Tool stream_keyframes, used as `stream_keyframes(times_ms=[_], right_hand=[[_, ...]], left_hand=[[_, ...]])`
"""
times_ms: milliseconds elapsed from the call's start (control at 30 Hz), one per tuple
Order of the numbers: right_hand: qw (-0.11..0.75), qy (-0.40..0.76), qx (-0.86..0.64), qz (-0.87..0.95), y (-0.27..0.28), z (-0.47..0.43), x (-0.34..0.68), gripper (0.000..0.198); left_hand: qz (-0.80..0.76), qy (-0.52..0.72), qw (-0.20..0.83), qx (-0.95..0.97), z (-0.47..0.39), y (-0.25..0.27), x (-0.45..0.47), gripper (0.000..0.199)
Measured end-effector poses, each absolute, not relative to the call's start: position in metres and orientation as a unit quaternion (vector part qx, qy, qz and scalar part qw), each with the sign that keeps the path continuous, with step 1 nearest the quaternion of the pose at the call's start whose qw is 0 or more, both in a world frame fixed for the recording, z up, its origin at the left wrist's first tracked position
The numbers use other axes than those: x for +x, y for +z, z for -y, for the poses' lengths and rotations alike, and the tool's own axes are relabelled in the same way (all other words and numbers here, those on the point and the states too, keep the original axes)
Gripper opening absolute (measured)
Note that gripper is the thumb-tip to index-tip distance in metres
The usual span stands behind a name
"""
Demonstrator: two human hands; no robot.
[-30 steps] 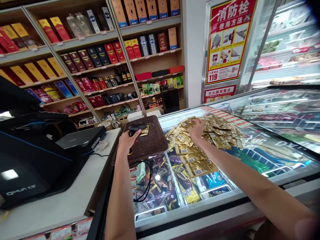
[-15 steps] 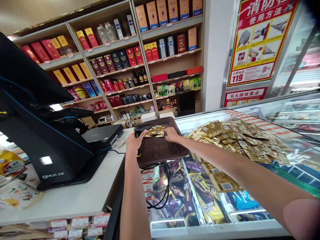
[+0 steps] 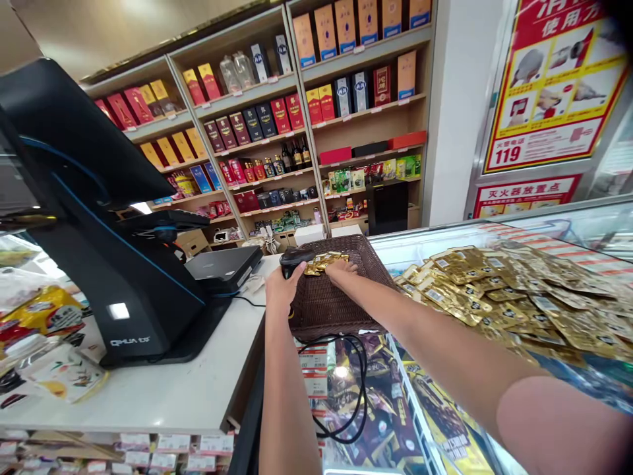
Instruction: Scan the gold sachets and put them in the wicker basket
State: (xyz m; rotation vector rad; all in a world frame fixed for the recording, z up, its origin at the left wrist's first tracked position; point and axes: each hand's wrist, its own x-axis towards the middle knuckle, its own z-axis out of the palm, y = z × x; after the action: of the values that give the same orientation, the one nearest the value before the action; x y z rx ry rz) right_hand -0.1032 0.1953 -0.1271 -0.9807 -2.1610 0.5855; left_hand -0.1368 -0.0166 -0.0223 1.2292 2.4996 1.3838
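My left hand (image 3: 281,290) is closed around a black handheld barcode scanner (image 3: 295,257) at the left edge of a brown woven basket (image 3: 368,300). The scanner's head points to the right, over the basket. Several small gold foil packets (image 3: 316,265) lie at the far side inside the basket, just past the scanner. My right hand (image 3: 340,270) reaches into the basket at the right end of these packets, its fingers bent over one; the fingertips are partly hidden. To the right, a large heap of gold foil packets (image 3: 487,290) spreads over the glass freezer top.
A black checkout terminal (image 3: 163,284) stands on the white counter (image 3: 198,389) at left. A looped black cable (image 3: 363,396) hangs below the basket, over the freezer glass. Shelves of boxed bottles (image 3: 257,122) line the back wall. A yellow-red bag (image 3: 44,313) lies far left.
The view has turned left, so everything sits further right. My right hand has shifted slightly over the gold packets in the basket. The scanner remains in my left hand.
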Motion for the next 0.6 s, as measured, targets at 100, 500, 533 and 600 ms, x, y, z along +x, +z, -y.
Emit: stream_keyframes(times_ms=[100,500,533,600], right_hand=[[0.345,0.261,-0.454,0.779,-0.129,-0.193,-0.111,0.032],[0.403,0.414,-0.51,0.638,-0.106,-0.19,-0.08,0.017],[0.407,0.428,-0.509,0.626,-0.102,-0.19,-0.07,0.012],[0.417,0.454,-0.507,0.602,-0.095,-0.191,-0.047,0.011]], left_hand=[[-0.802,0.444,0.019,0.399,0.015,-0.024,-0.136,0.054],[-0.811,0.437,0.027,0.387,0.017,-0.018,-0.133,0.057],[-0.811,0.438,0.03,0.388,0.017,-0.017,-0.131,0.056],[-0.809,0.441,0.032,0.388,0.018,-0.013,-0.127,0.055]])
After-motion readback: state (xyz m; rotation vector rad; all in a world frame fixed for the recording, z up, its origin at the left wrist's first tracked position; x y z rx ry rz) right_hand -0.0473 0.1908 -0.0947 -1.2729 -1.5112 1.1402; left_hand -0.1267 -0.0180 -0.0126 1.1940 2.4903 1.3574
